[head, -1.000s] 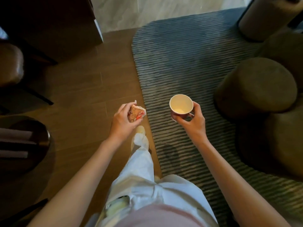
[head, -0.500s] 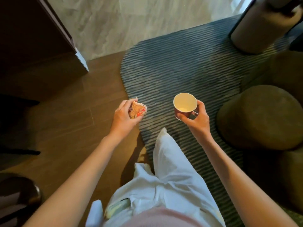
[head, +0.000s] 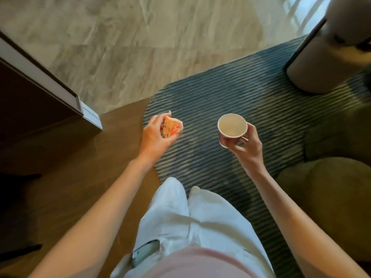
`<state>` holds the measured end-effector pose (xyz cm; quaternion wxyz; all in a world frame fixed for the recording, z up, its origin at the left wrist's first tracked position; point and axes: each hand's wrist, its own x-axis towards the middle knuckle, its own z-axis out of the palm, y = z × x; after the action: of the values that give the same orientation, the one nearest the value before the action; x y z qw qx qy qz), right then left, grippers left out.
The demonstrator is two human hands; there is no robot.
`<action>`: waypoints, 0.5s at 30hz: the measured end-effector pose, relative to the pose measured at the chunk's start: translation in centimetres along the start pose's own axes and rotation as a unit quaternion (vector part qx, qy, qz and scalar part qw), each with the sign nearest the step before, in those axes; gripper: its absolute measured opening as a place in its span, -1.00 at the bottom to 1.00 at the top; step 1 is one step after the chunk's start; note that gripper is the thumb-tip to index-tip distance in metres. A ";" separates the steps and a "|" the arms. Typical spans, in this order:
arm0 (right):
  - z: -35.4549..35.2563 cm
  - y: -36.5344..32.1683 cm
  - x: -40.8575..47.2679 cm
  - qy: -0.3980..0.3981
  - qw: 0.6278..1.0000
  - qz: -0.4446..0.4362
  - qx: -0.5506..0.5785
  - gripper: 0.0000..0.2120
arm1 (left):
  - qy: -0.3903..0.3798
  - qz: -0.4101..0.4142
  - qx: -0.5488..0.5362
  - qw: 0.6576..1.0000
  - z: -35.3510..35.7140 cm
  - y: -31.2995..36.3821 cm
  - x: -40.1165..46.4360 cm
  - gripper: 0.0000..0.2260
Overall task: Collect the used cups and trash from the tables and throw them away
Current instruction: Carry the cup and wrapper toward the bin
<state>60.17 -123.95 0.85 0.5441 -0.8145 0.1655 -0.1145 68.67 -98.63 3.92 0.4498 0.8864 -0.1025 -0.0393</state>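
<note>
The floor splits three ways here: pale marble-like tile across the far side, brown wood planks on the person's left, and a grey ribbed rug with a rounded corner running under their right side, its ridges slanting across the way they face. A dark cabinet with a pale edge strip juts in from the left, ending where wood meets tile. On the right sit two rounded olive stools, one behind the other, and at the far right corner of the rug stands a grey cylinder, leaning in this wide view, its top out of sight. The person stands with white trousers straddling the rug's edge, a phone-like thing poking from the left pocket, both bare forearms stretched forward at waist height. The right hand is wrapped around a paper cup, fingers curled on its wall from below and the side; the cup stands upright in the air over the rug, its long axis vertical, open mouth facing up, the inside pale. The left hand clenches a crumpled wrapper, tan with red marks, which bulges out toward the cup from between thumb and fingers, held above the rug's rounded corner. The two hands are well apart.
</note>
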 end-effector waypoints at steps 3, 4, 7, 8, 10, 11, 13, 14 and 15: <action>1.2 0.5 6.0 -0.002 1.000 0.021 0.008 -0.42 | -0.011 -0.003 0.006 1.000 1.1 -0.9 5.7 -0.50; 1.7 0.6 8.1 -0.003 0.999 0.030 0.016 -0.42 | -0.015 -0.002 0.008 1.000 1.4 -1.3 7.7 -0.50; 3.5 0.9 15.5 0.007 0.999 0.037 0.025 -0.42 | -0.014 0.003 0.021 1.000 2.2 -2.6 15.3 -0.48; 4.2 0.8 18.2 0.008 0.999 0.037 0.025 -0.42 | -0.012 0.006 0.021 1.000 2.4 -2.9 18.0 -0.48; 5.3 0.2 23.7 0.012 0.999 0.030 0.027 -0.42 | -0.007 0.018 0.018 1.000 2.5 -3.1 23.9 -0.50; 5.7 -0.2 26.4 0.016 0.999 0.025 0.024 -0.42 | -0.010 0.022 0.017 1.000 2.5 -2.9 27.0 -0.50; 6.1 -1.1 31.6 0.030 0.999 0.032 0.018 -0.41 | -0.023 0.020 0.024 0.999 2.4 -2.4 32.8 -0.50; 6.3 -1.4 34.0 0.042 0.998 0.034 0.016 -0.40 | -0.027 0.022 0.032 0.999 2.4 -2.1 35.7 -0.50; 6.3 -1.6 36.4 0.055 0.998 0.035 0.014 -0.39 | -0.035 0.026 0.039 0.998 2.5 -1.6 38.6 -0.50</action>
<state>96.14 -132.34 0.16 0.5493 -0.7929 0.2222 -0.1422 106.13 -108.02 1.98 0.4116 0.8985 -0.1426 -0.0544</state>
